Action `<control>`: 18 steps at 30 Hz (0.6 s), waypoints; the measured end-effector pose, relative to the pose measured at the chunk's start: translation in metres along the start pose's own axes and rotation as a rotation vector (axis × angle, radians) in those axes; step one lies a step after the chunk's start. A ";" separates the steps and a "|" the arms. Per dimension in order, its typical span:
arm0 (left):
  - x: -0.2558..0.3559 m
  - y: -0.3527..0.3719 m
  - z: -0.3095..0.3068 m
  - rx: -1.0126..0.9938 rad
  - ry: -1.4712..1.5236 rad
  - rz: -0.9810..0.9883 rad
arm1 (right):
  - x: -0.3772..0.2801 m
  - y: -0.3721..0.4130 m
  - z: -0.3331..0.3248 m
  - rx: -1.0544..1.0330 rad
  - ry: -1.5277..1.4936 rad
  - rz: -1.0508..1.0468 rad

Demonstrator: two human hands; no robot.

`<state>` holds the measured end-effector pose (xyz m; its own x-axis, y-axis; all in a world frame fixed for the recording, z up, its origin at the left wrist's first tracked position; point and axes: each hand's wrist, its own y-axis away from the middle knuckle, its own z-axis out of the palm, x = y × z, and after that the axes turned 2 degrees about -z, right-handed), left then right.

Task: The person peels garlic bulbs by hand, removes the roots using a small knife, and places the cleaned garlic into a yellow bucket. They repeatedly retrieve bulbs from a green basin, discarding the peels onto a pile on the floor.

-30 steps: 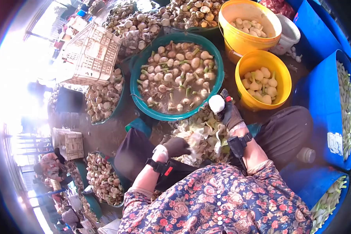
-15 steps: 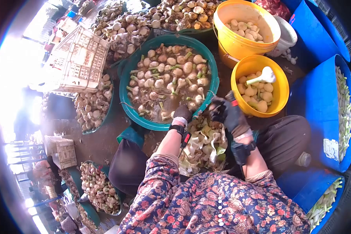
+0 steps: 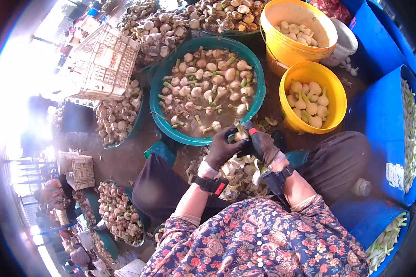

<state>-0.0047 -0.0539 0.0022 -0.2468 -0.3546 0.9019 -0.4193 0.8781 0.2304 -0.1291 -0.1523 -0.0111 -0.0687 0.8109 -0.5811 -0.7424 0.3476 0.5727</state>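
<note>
Just beyond the near rim of a green tub, my gloved left hand grips a garlic bulb with a short green stalk. My gloved right hand is closed against the bulb's right side, around a small dark tool with a red part; its blade or tip cannot be made out. Many unpeeled garlic bulbs lie in muddy water in the tub. Below both hands is a heap of stripped garlic skins. Clean white bulbs lie in the nearer yellow bucket to the right.
Another yellow bucket with white bulbs stands behind, beside a whitish pail. Blue containers line the right side. At left are a white crate and tubs of garlic. A person is at far left.
The white bulb that was above the nearer yellow bucket is now among those inside. My left hand has come out of the tub holding a garlic bulb, and my right hand has moved left to meet it.
</note>
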 end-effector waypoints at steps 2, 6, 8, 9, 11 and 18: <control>-0.008 0.004 0.002 0.060 -0.060 0.046 | 0.002 0.004 0.000 0.143 0.335 -0.090; 0.012 0.015 -0.003 0.067 -0.206 0.129 | 0.006 0.006 0.004 0.335 1.067 -0.637; 0.014 0.018 -0.005 0.042 -0.331 0.131 | 0.017 -0.003 -0.002 0.311 1.105 -0.730; 0.010 0.017 -0.004 0.097 -0.295 0.204 | 0.019 -0.006 -0.002 0.303 1.133 -0.788; 0.004 0.017 -0.006 0.077 -0.309 0.177 | 0.024 -0.009 -0.007 0.272 1.176 -0.845; -0.007 0.015 -0.009 -0.036 0.130 -0.025 | 0.008 0.003 -0.010 -0.013 0.644 -0.479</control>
<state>-0.0014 -0.0353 0.0023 -0.1199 -0.3341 0.9349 -0.3922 0.8810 0.2646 -0.1384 -0.1491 -0.0197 -0.1088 0.1431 -0.9837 -0.7961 0.5801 0.1725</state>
